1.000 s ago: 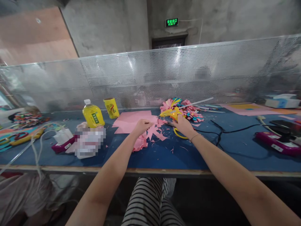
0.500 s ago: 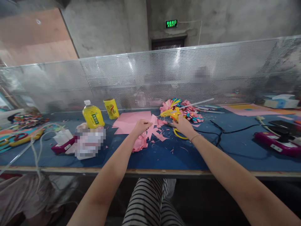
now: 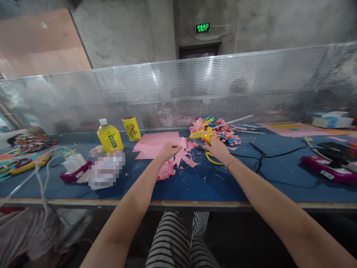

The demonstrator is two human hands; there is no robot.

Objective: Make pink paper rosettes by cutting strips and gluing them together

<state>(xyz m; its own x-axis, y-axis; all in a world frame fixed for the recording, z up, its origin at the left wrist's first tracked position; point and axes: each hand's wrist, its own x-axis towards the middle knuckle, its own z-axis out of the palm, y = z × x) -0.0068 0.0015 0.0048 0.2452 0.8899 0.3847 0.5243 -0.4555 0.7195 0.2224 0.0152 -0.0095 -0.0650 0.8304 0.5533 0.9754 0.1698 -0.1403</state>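
My left hand (image 3: 167, 150) is closed in a pinch on a cut piece of pink paper (image 3: 182, 155) lying over larger pink sheets (image 3: 156, 143) on the blue tabletop (image 3: 195, 186). My right hand (image 3: 218, 148) grips a yellow hot glue gun (image 3: 203, 134), its nozzle pointing left toward the pink piece. A crumpled pink paper flower (image 3: 166, 170) lies just below my left hand. Yellow-handled scissors (image 3: 212, 159) rest under my right wrist.
A pile of colourful fringed paper flowers (image 3: 223, 131) sits behind the glue gun. A yellow drink bottle (image 3: 108, 136) and a yellow can (image 3: 131, 128) stand at the left. A black cable (image 3: 267, 154) runs right toward a magenta device (image 3: 325, 167). A perforated metal screen (image 3: 195, 89) closes the back.
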